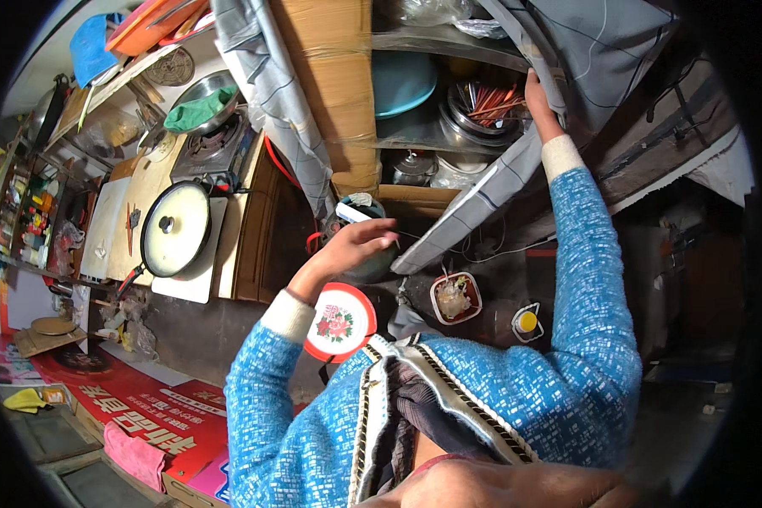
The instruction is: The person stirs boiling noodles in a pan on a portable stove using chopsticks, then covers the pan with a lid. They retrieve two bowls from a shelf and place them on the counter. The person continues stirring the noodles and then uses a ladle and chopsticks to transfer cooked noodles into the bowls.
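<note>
My right hand (540, 100) is raised at the cupboard, closed on the edge of a grey checked curtain (605, 51) that hangs to the right of the shelves. Just left of that hand, a bundle of reddish chopsticks (493, 103) lies across stacked metal bowls (466, 131). A light blue basin (404, 83) stands on the same shelf. My left hand (357, 247) hovers lower down with fingers stretched out and nothing in it. Close beyond it is a bucket-like container (372, 269) with a white object (351, 213) on top, partly hidden by the hand.
At left, a wooden counter bears a lidded pan (176, 229) and a gas stove (216, 152) with a metal pan and green cloth (203, 110). A round red-rimmed stool top (340, 323) stands near me. On the floor are a square bin (455, 298) and another curtain (271, 85) hangs left.
</note>
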The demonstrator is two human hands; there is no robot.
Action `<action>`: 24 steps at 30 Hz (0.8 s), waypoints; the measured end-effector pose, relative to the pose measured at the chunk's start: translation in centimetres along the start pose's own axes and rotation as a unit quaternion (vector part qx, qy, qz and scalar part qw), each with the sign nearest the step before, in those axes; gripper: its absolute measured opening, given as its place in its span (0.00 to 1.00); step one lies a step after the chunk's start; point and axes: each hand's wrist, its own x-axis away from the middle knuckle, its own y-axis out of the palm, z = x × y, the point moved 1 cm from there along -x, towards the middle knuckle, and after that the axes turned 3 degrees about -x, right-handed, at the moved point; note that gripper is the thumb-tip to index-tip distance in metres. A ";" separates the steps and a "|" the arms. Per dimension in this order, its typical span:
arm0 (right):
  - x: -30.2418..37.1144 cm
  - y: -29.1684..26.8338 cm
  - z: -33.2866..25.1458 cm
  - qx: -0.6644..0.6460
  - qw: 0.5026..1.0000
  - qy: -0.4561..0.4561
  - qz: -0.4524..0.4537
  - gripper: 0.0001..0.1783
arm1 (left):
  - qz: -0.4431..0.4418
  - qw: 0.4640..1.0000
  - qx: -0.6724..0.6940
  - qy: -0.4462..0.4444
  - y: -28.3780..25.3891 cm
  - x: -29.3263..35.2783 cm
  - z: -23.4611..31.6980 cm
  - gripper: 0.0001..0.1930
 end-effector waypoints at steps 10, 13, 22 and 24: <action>2.7 -4.4 -11.7 -0.296 0.869 -0.136 -0.373 0.23 | 0.124 0.992 0.030 -0.016 -2.7 -3.4 -1.0 0.15; 1.4 -6.8 -17.1 -0.452 0.759 -0.162 -0.439 0.34 | 0.170 0.984 -0.044 0.028 -4.1 -4.7 4.1 0.07; -10.6 -4.5 -29.7 -0.018 0.949 -0.243 -0.202 0.33 | 0.192 0.981 -0.001 0.024 -3.0 -3.9 10.3 0.15; -11.9 -2.8 -30.9 -0.025 0.949 -0.255 -0.182 0.33 | 0.189 0.982 -0.008 0.017 -2.6 -2.7 9.4 0.15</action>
